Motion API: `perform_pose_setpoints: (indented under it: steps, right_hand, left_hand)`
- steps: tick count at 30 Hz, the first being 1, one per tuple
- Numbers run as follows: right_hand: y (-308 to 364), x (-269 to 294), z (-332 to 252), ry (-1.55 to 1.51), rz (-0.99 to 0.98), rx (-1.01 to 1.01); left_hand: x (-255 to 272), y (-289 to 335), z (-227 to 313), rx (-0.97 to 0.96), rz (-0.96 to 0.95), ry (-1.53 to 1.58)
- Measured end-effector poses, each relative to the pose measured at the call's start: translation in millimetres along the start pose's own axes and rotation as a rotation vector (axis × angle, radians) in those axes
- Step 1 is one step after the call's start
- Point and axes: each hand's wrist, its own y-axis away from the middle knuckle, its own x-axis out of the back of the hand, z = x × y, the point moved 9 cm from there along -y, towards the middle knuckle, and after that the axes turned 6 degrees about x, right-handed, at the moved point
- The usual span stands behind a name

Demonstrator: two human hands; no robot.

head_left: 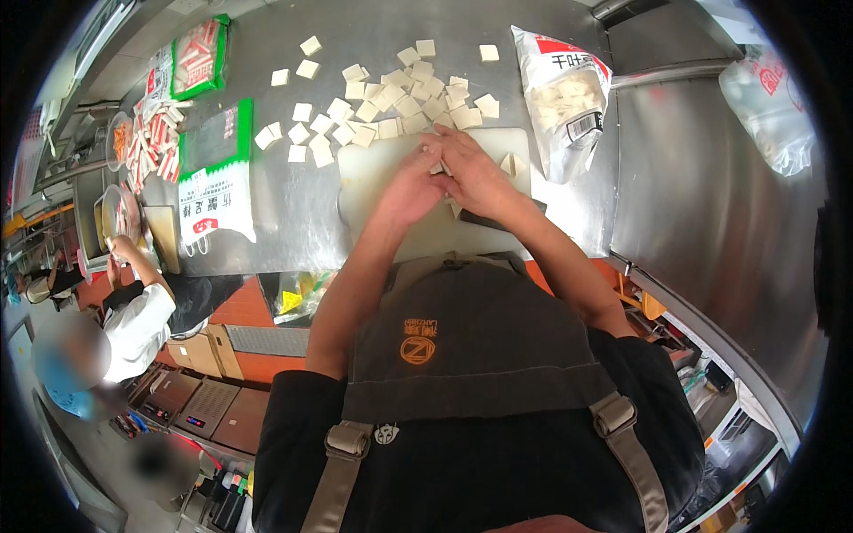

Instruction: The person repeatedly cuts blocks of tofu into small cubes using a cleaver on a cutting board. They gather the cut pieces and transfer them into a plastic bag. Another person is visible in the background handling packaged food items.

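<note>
Over the white cutting board (382, 173) my left hand (416, 184) and my right hand (475, 171) meet, fingers bent and closed toward each other. Something pale shows between them, too covered to name. Just beyond the fingertips, many cream-coloured square slices, like dried tofu (391, 95), lie scattered on the steel table. A few pale wedge-shaped pieces (514, 165) sit on the board, right of my right hand. Under my right wrist a dark, flat thing (502, 216), like a knife blade, lies partly hidden.
A white-and-red bag of pale pieces (569, 102) lies right of the board. On the left are green-and-white packages (216, 173) and a heap of red-and-white sticks (153, 147). A co-worker in a white top (138, 329) works at far left. A plastic bag (771, 111) sits far right.
</note>
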Motion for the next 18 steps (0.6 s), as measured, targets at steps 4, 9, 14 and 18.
perform_pose_setpoints:
  steps: [4,9,14,18]
  right_hand:
    - [7.4,10.1,-10.3,-0.267,-0.023,-0.138]
    - [16.7,20.7,8.3,-0.123,0.066,-0.051]
    - [19.9,26.2,14.6,-0.039,0.182,-0.078]
    - [12.2,13.0,12.0,0.108,0.001,-0.077]
  left_hand:
    - [14.1,-0.4,-6.8,0.056,-0.056,0.034]
    - [7.5,0.6,2.3,-0.081,0.003,0.059]
    - [20.0,-3.5,-11.9,-0.022,0.220,-0.106]
    - [36.9,-4.0,-25.7,-0.033,0.167,-0.143]
